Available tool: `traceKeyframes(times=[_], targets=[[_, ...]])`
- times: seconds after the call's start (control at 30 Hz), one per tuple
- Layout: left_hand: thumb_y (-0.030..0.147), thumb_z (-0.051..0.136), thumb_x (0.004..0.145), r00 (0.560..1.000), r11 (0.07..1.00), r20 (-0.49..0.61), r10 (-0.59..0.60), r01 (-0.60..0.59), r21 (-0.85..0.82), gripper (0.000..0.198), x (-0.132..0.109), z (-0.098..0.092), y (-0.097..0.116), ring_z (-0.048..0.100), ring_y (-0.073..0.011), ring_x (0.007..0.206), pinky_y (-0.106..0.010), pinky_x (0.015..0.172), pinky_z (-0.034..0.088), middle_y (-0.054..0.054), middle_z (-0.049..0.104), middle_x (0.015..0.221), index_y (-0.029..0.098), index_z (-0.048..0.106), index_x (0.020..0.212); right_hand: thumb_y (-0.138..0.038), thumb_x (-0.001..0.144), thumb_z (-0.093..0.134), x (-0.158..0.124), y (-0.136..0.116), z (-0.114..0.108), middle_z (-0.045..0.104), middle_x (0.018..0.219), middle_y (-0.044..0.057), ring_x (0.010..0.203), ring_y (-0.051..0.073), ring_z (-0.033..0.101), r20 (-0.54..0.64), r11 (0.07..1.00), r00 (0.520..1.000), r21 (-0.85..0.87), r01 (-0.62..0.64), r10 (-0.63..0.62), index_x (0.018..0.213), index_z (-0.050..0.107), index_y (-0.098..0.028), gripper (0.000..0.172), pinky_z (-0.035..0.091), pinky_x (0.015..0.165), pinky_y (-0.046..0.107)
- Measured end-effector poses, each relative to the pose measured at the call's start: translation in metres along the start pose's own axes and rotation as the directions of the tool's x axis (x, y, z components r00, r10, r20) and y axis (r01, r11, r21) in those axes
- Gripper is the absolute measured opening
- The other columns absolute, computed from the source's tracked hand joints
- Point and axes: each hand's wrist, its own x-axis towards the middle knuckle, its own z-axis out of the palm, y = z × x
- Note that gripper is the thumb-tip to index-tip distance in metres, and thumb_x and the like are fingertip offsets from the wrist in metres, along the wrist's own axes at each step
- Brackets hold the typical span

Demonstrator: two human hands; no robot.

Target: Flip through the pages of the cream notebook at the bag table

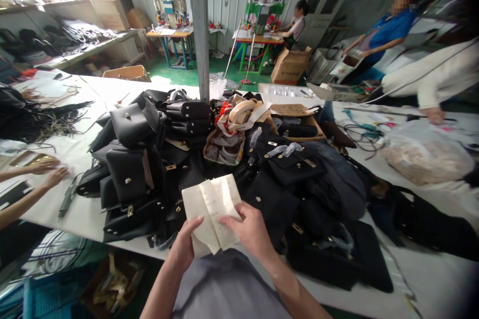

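I hold a folded cream paper (210, 208) in front of me with both hands. My left hand (184, 245) pinches its lower left edge, thumb on top. My right hand (251, 232) grips its right side, with the fingers curled onto the sheet. Just beyond the paper lies a heap of black leather handbags (134, 169) with small gold clasps, stacked on the white table (411, 279). More black bags (322, 184) spread to the right of my hands.
A co-worker's two hands (50, 172) rest on the table at the left. A person in white leans over the right end (436, 84). A grey post (199, 25) stands behind the pile, with an open tote (232, 129) beside it. Plastic bag of material (426, 157) at right.
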Motion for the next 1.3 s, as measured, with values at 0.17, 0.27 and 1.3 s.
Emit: traceKeyframes(times=[0.17,0.27,1.3], targets=[[0.031,0.089,0.083,0.999,0.999,-0.002,-0.038,0.038,-0.033,0.078,0.003,-0.004,-0.006,0.079,-0.04,0.119,-0.044,0.095,0.066,-0.023,0.08,0.137,0.005,0.065,0.153,-0.066,0.099,0.082,0.002,0.006,0.001,0.066,0.086,0.005,0.08,0.019,0.06,-0.078,0.998,0.996,-0.063,0.03,-0.035,0.076,0.068,-0.016,0.057,0.045,0.071,0.031],[0.03,0.082,0.079,0.995,0.989,0.021,-0.097,0.098,-0.111,0.077,0.006,-0.006,-0.009,0.077,-0.0396,0.124,-0.044,0.097,0.067,-0.022,0.08,0.136,0.003,0.066,0.15,-0.075,0.107,0.066,0.001,0.006,0.003,0.057,0.08,0.004,0.078,0.017,0.052,-0.035,0.998,0.999,0.059,-0.013,0.015,0.077,0.061,-0.015,0.067,0.04,0.068,0.03],[0.033,0.095,0.06,1.0,0.972,0.015,0.001,0.002,-0.236,0.048,-0.009,-0.021,0.006,0.079,-0.0354,0.084,-0.046,0.079,0.07,-0.018,0.084,0.101,0.008,0.088,0.101,-0.055,0.116,0.06,0.006,0.007,-0.045,0.066,0.091,0.001,0.079,0.019,0.053,0.007,0.999,0.999,0.004,0.04,-0.04,0.15,0.072,-0.03,0.045,0.044,0.076,0.034]])
